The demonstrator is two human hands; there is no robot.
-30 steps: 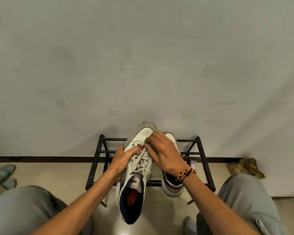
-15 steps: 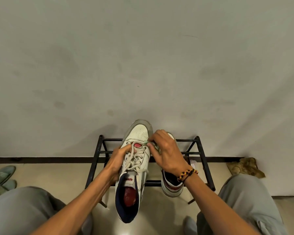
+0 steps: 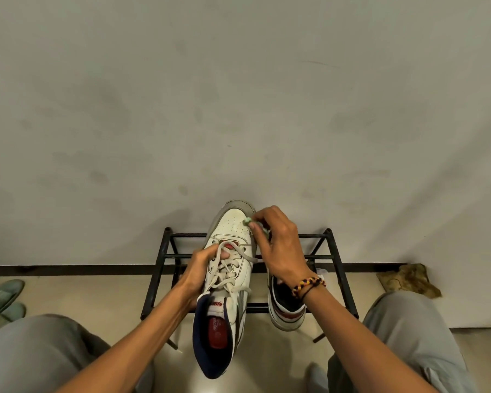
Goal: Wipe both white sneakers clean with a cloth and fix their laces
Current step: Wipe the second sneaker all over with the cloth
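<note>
Head view: right hand point(image 3: 281, 251) pinches crumpled green cloth point(image 3: 247, 221) against smooth sneaker point(image 3: 227, 268).

Dim, flat indoor light; soft shadows on wall point(image 3: 238, 109); wide-angle bending at edges.

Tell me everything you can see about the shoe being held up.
The held sneaker is white, leather-looking, with a greyish, dirty rubber toe rim, grey side stripes, a navy collar and a red insole. Its off-white laces are threaded but loose. It points toward the wall, heel toward the person, in front of the black rack. The left hand grips its side at the laces; the right hand presses a small green cloth against its toe edge.
</note>
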